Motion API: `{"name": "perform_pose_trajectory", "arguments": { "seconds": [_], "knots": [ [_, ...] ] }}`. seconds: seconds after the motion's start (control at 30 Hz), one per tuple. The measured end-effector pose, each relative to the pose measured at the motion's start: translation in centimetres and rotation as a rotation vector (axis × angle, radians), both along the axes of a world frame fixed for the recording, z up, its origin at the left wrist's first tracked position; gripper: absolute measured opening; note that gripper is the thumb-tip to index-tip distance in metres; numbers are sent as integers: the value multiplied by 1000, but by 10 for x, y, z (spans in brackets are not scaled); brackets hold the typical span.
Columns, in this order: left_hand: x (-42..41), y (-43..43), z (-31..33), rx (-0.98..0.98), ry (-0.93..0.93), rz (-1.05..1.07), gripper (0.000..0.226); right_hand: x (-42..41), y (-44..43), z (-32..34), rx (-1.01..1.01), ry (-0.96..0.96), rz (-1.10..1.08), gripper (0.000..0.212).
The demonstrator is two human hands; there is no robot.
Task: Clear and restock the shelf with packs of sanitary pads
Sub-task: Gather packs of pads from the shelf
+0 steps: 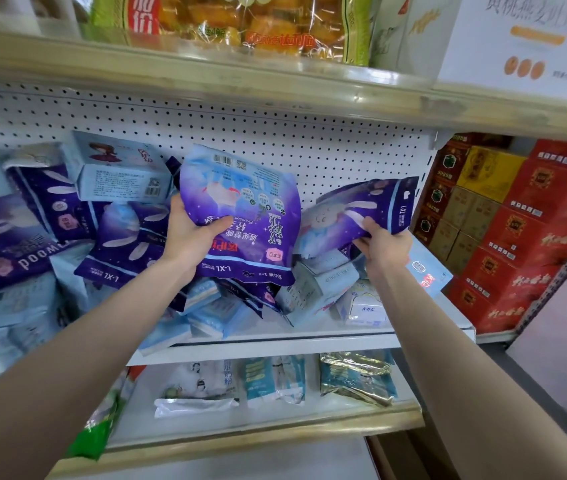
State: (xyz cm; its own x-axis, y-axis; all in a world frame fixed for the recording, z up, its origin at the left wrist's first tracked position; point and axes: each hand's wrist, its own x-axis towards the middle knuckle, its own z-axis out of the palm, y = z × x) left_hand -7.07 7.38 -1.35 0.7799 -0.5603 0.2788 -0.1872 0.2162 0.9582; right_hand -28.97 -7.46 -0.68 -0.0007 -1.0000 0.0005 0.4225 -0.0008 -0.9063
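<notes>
The left hand (195, 237) is curled round the lower half of a soft purple-and-pale-blue plastic pack of sanitary pads (251, 188), thumb across its front, holding it upside down and lifted above the heap. The right hand (384, 245) pinches the near edge of a second purple film pack with a white feather print (372, 202), which lies tilted just beyond its fingers, its far end towards the perforated white back panel (309, 140).

Both packs are over the white metal shelf (275, 344). Below and between the hands lie small pale-blue packs (323, 289) in a loose jumble. Left of the left hand, more purple packs (129, 244) and a pale-blue carton (119, 171) lean on one another. A white pack (367, 308) sits under the right wrist, and red cartons (534, 220) are stacked off to the right.

The likely trouble is the heap itself. Several pale-blue packs beneath the left forearm hang over the shelf's front lip, so drawing the right-hand pack free could shift what rests against it and tip those off. The right hand's edge pinch on slick film also looks liable to slip.
</notes>
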Motion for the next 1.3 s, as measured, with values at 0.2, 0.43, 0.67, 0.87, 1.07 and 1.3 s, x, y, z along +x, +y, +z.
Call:
{"name": "perform_pose_trajectory", "arguments": {
  "seconds": [0.2,0.43,0.67,0.87,1.07,1.3],
  "knots": [
    [-38,19,-11,61,-84,112,58,-13,11,-11,5,-28,60,19],
    [-74,43,-36,-11,-171,170,71,-10,34,-56,80,-332,65,13],
    [-81,69,-59,51,-186,130,66,-20,53,-94,109,-270,95,27],
    [-69,79,-52,54,-211,115,65,-27,65,-117,205,-269,71,18],
    [-64,78,-72,57,-119,118,64,-28,54,-120,212,-179,68,16],
    [-62,80,-78,56,-48,114,73,-39,63,-107,188,-210,132,19]
  ]
}}
